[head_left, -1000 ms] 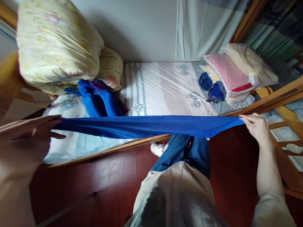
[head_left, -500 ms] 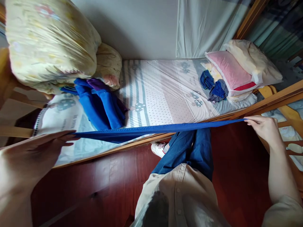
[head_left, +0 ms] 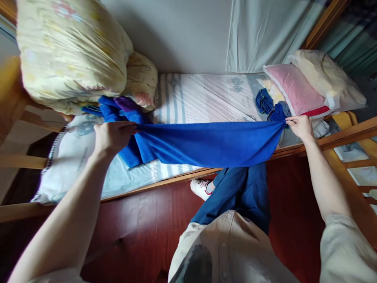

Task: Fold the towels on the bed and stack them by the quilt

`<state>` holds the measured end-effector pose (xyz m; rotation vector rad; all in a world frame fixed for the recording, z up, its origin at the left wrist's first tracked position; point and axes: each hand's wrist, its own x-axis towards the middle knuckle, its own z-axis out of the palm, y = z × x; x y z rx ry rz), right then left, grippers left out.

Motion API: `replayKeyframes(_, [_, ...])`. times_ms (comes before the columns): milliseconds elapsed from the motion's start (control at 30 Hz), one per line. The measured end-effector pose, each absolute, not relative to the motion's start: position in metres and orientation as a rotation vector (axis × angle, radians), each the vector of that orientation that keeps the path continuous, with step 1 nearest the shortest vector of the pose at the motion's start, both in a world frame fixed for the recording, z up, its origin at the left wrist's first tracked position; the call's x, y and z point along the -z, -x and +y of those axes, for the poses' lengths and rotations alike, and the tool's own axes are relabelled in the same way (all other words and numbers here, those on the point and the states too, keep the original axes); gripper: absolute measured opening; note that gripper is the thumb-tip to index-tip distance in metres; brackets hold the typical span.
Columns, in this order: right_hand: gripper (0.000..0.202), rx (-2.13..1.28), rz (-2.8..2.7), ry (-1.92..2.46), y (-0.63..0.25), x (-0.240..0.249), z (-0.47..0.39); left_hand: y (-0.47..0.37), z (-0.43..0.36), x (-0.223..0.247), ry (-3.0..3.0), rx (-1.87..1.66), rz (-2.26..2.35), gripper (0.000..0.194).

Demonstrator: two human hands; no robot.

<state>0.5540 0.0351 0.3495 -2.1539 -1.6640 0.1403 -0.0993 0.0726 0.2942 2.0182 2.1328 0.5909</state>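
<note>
A long blue cloth [head_left: 209,143] with a stitched top edge is stretched between my hands above the near edge of the bed. My left hand [head_left: 116,133] pinches its left end, in front of a pile of blue and purple clothes [head_left: 129,153]. At the right end, my right hand [head_left: 299,125] grips the corner between thumb and fingers. The cloth hangs down in a shallow sag and hides part of the mattress [head_left: 200,94]. Just beyond my right hand lie crumpled dark blue clothes [head_left: 265,101].
A big pale yellow bedding bundle [head_left: 73,51] fills the bed's left end. Pink and cream pillows [head_left: 297,88] rest at the right end. Wooden rails [head_left: 341,135] border the bed, and a grey curtain [head_left: 253,35] hangs behind. Red-brown floor [head_left: 138,228] lies below.
Both hands have moved forward over the bed and closer together, the left one clearly to the right. The blue cloth, pulled tight and narrow before, now hangs down showing its broad face.
</note>
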Motion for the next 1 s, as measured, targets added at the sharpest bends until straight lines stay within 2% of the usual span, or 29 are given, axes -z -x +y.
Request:
replayKeyframes(167, [0.023, -0.053, -1.653, 1.941, -0.557, -0.318, 0.086, 0.082, 0.087, -0.294, -1.892, -0.914, 2.272, 0.039])
replayKeyframes(400, [0.027, -0.083, -1.686, 1.828, -0.561, -0.266, 0.097, 0.081, 0.08, -0.254, -1.882, -1.014, 2.198, 0.029])
replayKeyframes(533, [0.028, -0.195, -1.666, 1.91, -0.559, -0.223, 0.09, 0.075, 0.075, -0.208, -1.867, -0.823, 2.145, 0.025])
replayKeyframes(767, [0.036, -0.512, -1.642, 2.142, -0.557, -0.144, 0.064, 0.061, 0.049, -0.124, -1.869, -0.273, 2.024, 0.027])
replayKeyframes(1000, [0.034, -0.66, -1.607, 2.341, -0.564, -0.088, 0.037, 0.062, 0.027, -0.079, -1.877, 0.206, 2.027, 0.032])
